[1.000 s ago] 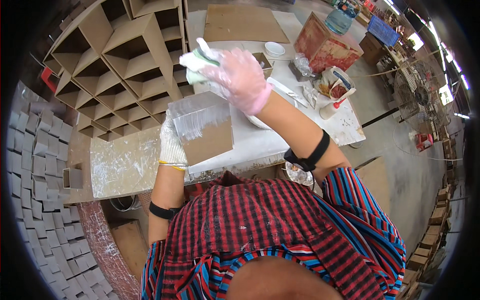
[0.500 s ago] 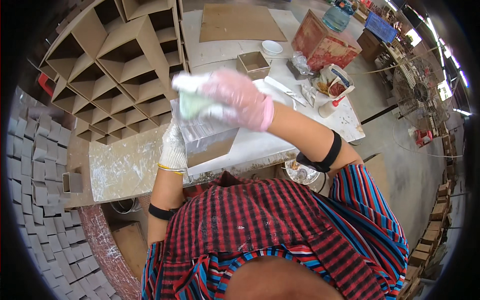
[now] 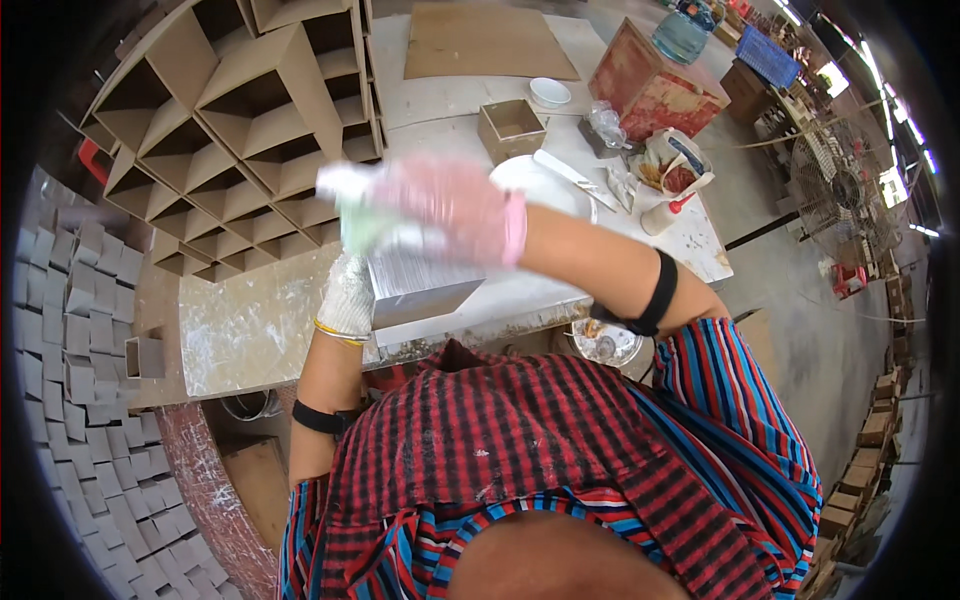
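My right hand point(image 3: 440, 208), in a pinkish translucent glove and smeared by motion, is closed on a white and pale green cloth point(image 3: 362, 215). The cloth is over the far left part of a box point(image 3: 428, 270) with a streaky silver-grey top face. My left hand point(image 3: 345, 298), in a white knit glove with a yellow-edged cuff, grips the box at its left end; its fingertips are hidden behind the cloth and the box. Just beyond my right hand lies a round white plate-like thing point(image 3: 515, 172), with a flat white tool point(image 3: 562, 168) across its edge.
Open brown boxes point(image 3: 255, 110) are stacked at the left of the worktable point(image 3: 250, 325). Farther back stand a single open box point(image 3: 512, 130), a white bowl point(image 3: 549, 92), a cardboard sheet point(image 3: 485, 42) and a red-tipped bottle point(image 3: 660, 215). A bucket point(image 3: 605, 342) sits below the table's front edge.
My right hand has moved left with the cloth, uncovering more of the box's streaky top. The box's near side, brownish before, now looks greyer. My left hand stays at the box's left end.
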A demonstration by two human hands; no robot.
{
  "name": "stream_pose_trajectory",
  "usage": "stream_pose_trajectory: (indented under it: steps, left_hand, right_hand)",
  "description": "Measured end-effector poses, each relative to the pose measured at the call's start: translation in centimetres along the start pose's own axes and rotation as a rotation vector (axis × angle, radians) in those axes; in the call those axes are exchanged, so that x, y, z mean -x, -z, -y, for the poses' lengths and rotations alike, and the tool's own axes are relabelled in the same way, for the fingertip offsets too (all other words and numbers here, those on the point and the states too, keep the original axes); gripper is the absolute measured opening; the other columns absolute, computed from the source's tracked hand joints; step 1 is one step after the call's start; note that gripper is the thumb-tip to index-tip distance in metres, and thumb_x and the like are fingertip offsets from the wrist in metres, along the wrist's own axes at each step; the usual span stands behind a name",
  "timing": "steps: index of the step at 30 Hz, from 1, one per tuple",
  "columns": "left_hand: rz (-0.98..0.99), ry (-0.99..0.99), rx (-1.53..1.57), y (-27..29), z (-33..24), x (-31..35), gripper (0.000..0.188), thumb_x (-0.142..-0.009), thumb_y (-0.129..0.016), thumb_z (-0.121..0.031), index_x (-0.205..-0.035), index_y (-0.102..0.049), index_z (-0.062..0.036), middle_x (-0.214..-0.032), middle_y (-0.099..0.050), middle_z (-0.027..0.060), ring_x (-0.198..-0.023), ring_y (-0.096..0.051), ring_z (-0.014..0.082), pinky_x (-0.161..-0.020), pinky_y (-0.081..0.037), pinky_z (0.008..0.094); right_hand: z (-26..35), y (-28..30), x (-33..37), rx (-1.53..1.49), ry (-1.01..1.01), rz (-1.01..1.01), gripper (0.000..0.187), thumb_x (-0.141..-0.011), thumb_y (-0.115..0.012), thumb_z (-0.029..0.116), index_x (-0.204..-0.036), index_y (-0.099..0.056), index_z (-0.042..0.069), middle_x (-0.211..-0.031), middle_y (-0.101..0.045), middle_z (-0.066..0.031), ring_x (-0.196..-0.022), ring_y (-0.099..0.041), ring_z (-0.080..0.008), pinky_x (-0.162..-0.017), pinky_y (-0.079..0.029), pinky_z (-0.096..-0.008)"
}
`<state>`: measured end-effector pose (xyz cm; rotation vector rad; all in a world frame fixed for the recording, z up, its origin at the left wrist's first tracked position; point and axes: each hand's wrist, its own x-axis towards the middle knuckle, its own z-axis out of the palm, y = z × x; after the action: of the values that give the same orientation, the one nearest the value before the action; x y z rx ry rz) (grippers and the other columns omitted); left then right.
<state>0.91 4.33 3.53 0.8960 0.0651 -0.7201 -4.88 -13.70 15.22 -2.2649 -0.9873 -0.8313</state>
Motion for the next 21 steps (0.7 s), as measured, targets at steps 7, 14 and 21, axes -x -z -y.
stream_pose_trajectory:
  steps: [7,14,21]
  left_hand:
    - [0.122,0.120,-0.022,0.9,1.9,-2.6,0.037,-0.086,-0.056,-0.031,-0.108,-0.056,-0.0024,-0.096,-0.059,0.0049,-0.085,-0.058,0.0149,-0.072,-0.050,0.0279]
    - [0.034,-0.001,-0.066,-0.5,0.7,0.9,0.034,-0.086,-0.055,-0.028,-0.108,-0.056,-0.0014,-0.098,-0.061,0.0085,-0.086,-0.060,0.0197,-0.076,-0.050,0.0321]
    - [0.117,-0.068,0.255,-2.8,0.7,1.4,0.027,-0.085,-0.051,-0.017,-0.102,-0.057,0.0035,-0.098,-0.061,0.0142,-0.088,-0.060,0.0270,-0.081,-0.049,0.0386]
  right_hand:
    - [-2.6,-1.5,1.2,0.152,-0.031,0.056,0.042,-0.077,-0.061,0.022,-0.118,-0.048,0.017,-0.099,-0.055,-0.0104,-0.093,-0.054,-0.0293,-0.079,-0.044,-0.0413]
    - [-7.0,1.1,1.1,-0.229,-0.624,-0.056,0.062,-0.081,-0.059,0.024,-0.136,-0.031,0.016,-0.118,-0.053,-0.0142,-0.107,-0.052,-0.0287,-0.091,-0.040,-0.0336]
    - [-5.3,1.6,1.7,-0.312,-0.775,-0.120,0.061,-0.080,-0.061,0.023,-0.134,-0.035,0.015,-0.116,-0.055,-0.0156,-0.104,-0.054,-0.0256,-0.090,-0.040,-0.0316]
